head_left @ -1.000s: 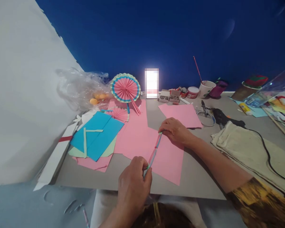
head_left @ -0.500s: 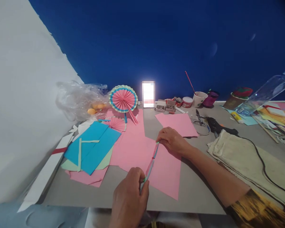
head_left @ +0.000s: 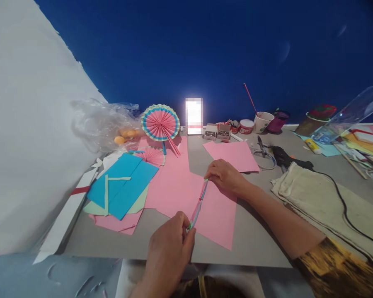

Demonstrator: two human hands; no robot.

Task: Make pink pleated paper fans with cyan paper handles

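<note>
A narrow folded paper strip (head_left: 200,201), pink and pale blue with green ends and a red tie at its middle, stretches between my hands. My left hand (head_left: 170,242) pinches its near end between thumb and fingers. At the far end, my right hand (head_left: 223,176) grips it with the fingertips closed. Beneath the strip lie pink paper sheets (head_left: 217,225) on the grey table. A round pleated paper fan (head_left: 160,123) in pink, blue and pale green stands behind them. In front of it is a smaller pink pleated piece (head_left: 153,155), partly covered.
Blue sheets (head_left: 121,194) with pale green strips lie at left, near a plastic bag (head_left: 96,128) holding orange items. At right are a black glue gun (head_left: 287,157), a folded cloth (head_left: 323,203) and its cable. A paper cup (head_left: 263,122) and a lit phone (head_left: 194,118) stand behind.
The view has tilted slightly downward, so the table things appear a little higher. Both hands keep their hold on the paper strip, with hardly any movement relative to the table.
</note>
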